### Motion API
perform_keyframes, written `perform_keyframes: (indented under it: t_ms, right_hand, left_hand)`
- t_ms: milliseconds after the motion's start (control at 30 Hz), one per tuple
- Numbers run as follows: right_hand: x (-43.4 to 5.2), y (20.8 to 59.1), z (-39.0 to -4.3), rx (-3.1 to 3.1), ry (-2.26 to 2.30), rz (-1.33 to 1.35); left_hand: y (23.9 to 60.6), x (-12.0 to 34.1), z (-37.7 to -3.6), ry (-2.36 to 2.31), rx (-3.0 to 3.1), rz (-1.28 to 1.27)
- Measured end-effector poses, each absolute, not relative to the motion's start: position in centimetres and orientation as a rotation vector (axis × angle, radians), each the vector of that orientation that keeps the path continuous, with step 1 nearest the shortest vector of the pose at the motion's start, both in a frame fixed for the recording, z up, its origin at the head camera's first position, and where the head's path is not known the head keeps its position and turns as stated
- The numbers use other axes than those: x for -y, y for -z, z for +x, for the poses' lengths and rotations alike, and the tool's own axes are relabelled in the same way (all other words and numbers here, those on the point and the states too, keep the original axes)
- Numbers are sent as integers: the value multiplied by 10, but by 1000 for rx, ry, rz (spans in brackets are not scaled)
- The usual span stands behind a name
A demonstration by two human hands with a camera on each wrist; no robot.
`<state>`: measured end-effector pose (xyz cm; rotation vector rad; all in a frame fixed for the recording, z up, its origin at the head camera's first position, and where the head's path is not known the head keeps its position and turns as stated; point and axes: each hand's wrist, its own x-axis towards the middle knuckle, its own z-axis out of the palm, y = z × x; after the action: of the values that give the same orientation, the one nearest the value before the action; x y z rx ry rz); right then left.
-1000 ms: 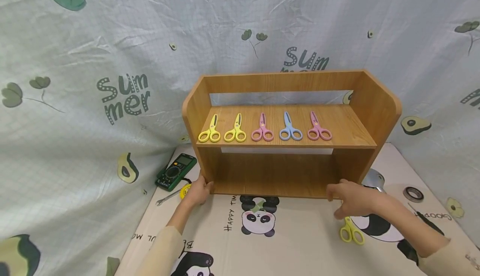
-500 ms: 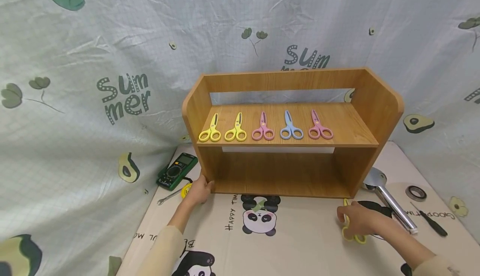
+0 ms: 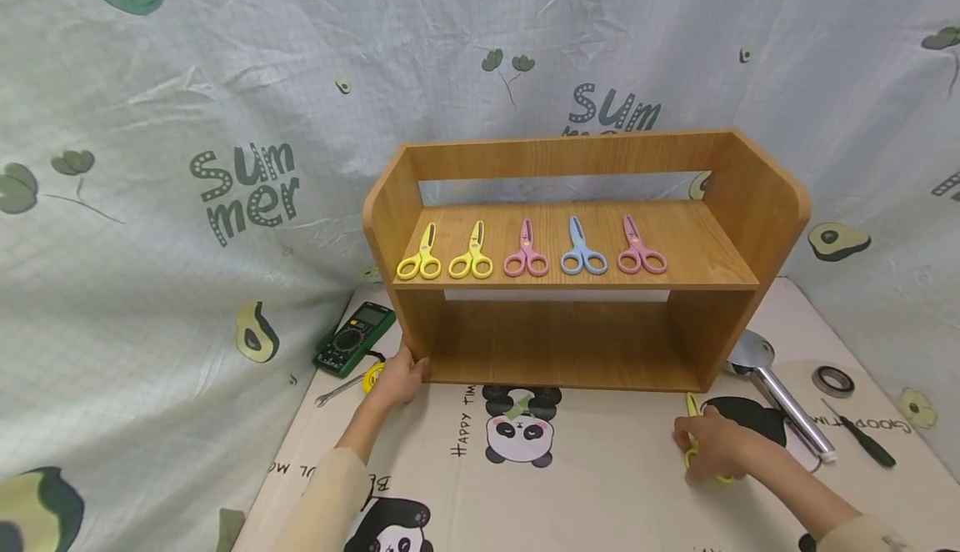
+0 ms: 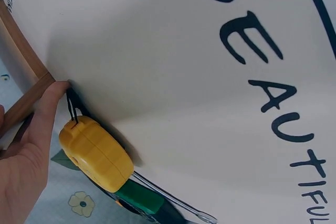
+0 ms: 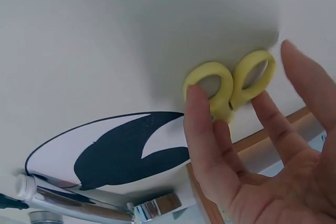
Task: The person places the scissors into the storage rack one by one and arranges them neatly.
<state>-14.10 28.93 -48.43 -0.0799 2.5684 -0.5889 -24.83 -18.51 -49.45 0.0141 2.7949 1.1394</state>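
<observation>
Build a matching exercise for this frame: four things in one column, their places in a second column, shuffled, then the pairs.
1. blue scissors
2. multimeter
3. loose yellow scissors
4. tape measure

A. on the mat under the right hand
B. beside the left hand
C. on the wooden shelf
D. on the mat left of the shelf

Pairs: 1-C, 2-D, 3-A, 4-B

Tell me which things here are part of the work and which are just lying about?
In use: yellow scissors under the right hand; wooden shelf touched by the left hand; five scissors on it.

Lying about: multimeter, tape measure, wrench, metal tube, screwdriver, ring.
</observation>
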Motion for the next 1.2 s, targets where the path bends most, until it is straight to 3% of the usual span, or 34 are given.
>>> perform_keyframes:
  t_ms: [1200]
  right_hand:
    - [-295, 495, -148, -2580, 591, -134]
  left_hand:
    - [495, 186, -249, -1120, -2800, 22]
